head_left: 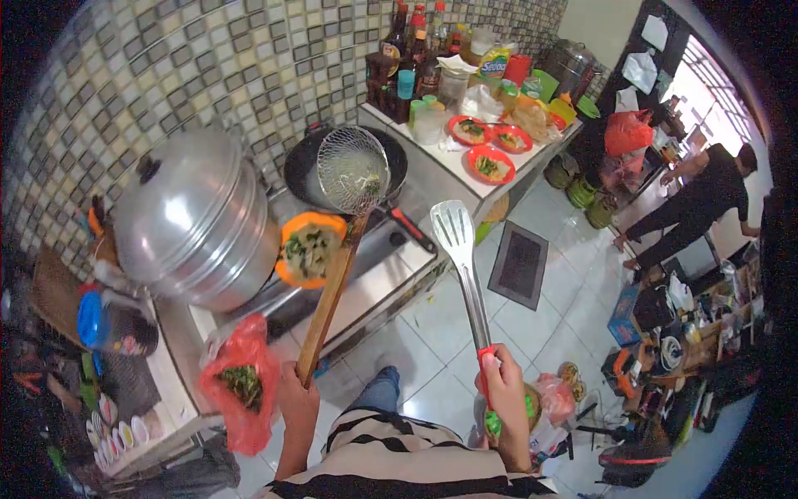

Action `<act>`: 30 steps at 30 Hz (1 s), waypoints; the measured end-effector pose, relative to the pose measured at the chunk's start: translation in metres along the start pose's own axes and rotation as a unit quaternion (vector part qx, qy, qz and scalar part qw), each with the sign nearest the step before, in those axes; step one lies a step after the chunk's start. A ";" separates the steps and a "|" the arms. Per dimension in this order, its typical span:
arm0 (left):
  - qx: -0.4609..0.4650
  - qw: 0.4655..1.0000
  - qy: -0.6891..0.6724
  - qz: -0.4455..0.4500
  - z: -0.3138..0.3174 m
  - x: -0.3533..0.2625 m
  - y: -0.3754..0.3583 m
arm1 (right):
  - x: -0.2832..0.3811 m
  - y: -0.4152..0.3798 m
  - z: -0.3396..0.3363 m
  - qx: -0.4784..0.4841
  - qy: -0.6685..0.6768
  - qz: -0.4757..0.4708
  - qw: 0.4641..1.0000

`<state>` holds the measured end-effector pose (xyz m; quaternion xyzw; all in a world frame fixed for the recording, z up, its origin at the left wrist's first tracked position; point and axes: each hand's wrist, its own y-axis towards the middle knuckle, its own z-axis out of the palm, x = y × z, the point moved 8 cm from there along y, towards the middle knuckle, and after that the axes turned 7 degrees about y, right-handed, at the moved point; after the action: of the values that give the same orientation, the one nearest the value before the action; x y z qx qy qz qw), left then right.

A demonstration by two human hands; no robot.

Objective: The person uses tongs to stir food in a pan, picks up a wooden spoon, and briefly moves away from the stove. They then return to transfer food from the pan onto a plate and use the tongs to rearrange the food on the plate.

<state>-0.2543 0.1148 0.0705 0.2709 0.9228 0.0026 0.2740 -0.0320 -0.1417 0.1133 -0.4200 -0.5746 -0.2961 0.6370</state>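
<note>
My left hand [298, 407] is wrapped round the wooden handle of a wire skimmer [353, 170]. The skimmer's round mesh basket is over the black wok [297, 170], with bits of green in the mesh. In my right hand [505, 391] is a slotted metal spatula [456, 237], held upright by its red handle above the floor. An orange bowl [288, 273] of greens in pale liquid sits on the stove beside the wok. Near my left hand, a red plastic bag [268, 374] lies opened around dark green leaves.
A large aluminium steamer pot [195, 216] stands left of the wok. Red plates [490, 178] of food and bottles [396, 50] crowd the white counter. At the right, a person in dark clothes [706, 195] bends forward. A dark mat [519, 264] lies on the tiles.
</note>
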 end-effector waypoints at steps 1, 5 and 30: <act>0.004 1.000 -0.012 -0.012 0.007 -0.008 0.019 | 0.004 0.023 0.000 -0.002 -0.001 0.001 1.000; 0.050 0.996 -0.018 -0.069 0.034 -0.042 0.089 | 0.017 0.109 0.003 0.015 0.017 0.016 1.000; -0.078 0.910 -0.200 -0.355 0.174 -0.160 0.163 | 0.053 0.446 -0.073 0.161 -0.059 0.078 0.982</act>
<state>0.0278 0.1485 0.0280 -0.1014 0.8809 -0.0774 0.4558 0.3955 0.0108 0.0797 -0.3726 -0.6169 -0.1237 0.6821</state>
